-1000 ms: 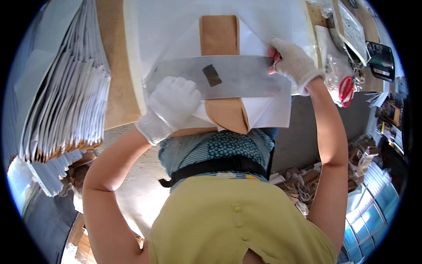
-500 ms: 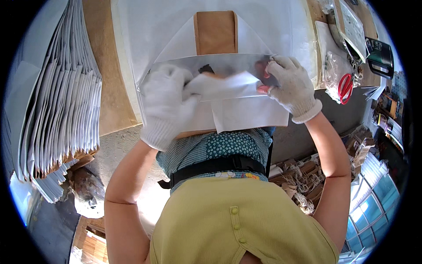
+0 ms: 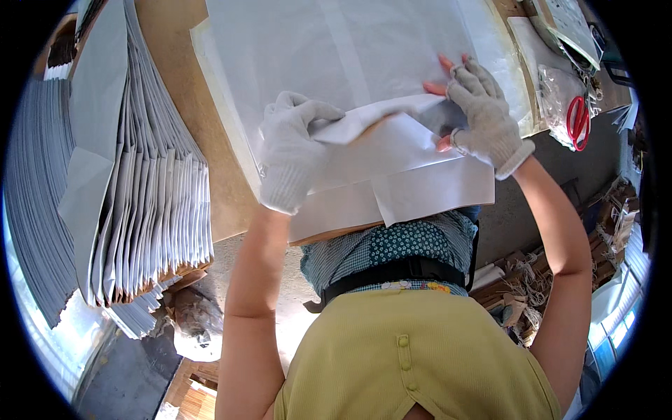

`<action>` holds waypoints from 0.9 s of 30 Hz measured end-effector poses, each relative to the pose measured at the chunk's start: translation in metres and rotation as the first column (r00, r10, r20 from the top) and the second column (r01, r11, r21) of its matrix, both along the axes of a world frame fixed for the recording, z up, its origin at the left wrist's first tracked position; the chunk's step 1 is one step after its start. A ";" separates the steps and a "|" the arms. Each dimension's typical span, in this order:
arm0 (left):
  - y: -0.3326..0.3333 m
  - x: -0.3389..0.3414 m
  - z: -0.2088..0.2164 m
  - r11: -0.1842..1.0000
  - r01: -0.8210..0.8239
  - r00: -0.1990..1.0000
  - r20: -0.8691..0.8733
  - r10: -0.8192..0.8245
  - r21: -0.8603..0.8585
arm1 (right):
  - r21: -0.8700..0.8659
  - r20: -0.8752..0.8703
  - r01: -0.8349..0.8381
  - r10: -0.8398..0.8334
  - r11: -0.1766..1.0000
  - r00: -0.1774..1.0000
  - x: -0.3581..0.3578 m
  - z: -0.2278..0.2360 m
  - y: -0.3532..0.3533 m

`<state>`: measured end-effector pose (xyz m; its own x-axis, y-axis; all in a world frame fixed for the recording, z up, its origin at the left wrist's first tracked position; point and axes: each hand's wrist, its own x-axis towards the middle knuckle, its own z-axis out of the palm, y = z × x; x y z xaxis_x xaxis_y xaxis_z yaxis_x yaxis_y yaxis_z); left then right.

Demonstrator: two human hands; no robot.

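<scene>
A white paper bag (image 3: pixel 434 192) with a brown inside lies at the near edge of the table, its upper layer creased and lifted. My left hand (image 3: pixel 290 143), in a white knit glove, is closed on the raised white flap (image 3: pixel 364 122), fingers bent and thumb towards the middle. A strip of brown shows under that fold. My right hand (image 3: pixel 483 105), gloved with bare fingertips, is spread over the right end of the bag, fingers apart and pressing on the paper. The thumb rests near the bag's lower fold.
Tall stacks of folded white paper bags (image 3: pixel 154 203) stand on the left. Red-handled scissors (image 3: pixel 577 124) and a clear plastic bag (image 3: pixel 556 87) lie at the right edge of the table. Brown scraps and string (image 3: pixel 521 287) cover the floor at lower right.
The brown panel beyond the bag's opening is no longer visible; white paper lies there now. My right hand's fingers have spread out. The view has shifted left, showing more of the stacks.
</scene>
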<state>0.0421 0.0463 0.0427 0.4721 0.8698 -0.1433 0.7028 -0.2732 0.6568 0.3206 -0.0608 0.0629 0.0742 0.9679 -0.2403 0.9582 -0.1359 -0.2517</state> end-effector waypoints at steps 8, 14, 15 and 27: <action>-0.028 -0.001 0.005 0.994 0.109 0.986 0.130 -0.105 -0.025 | 0.260 0.040 -0.155 0.150 0.953 0.988 0.000 -0.024 -0.032; -0.029 -0.001 0.016 0.961 0.265 0.956 0.105 -0.273 0.084 | 0.464 -0.129 -0.196 0.285 0.864 0.950 -0.040 -0.038 0.009; -0.031 -0.004 0.009 0.963 0.235 0.968 0.058 -0.245 0.134 | 0.476 -0.106 -0.222 0.306 0.851 0.946 -0.055 -0.037 0.015; -0.042 0.031 -0.016 0.831 0.114 0.993 -0.064 -0.094 0.544 | 0.546 -0.092 -0.103 0.182 0.831 0.979 -0.081 -0.040 0.025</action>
<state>0.0729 0.0040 0.0269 0.5679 0.7572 0.3227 0.6686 -0.6531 0.3557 0.2398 -0.0353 0.0228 -0.0696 0.9443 0.3216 0.9079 0.1935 -0.3719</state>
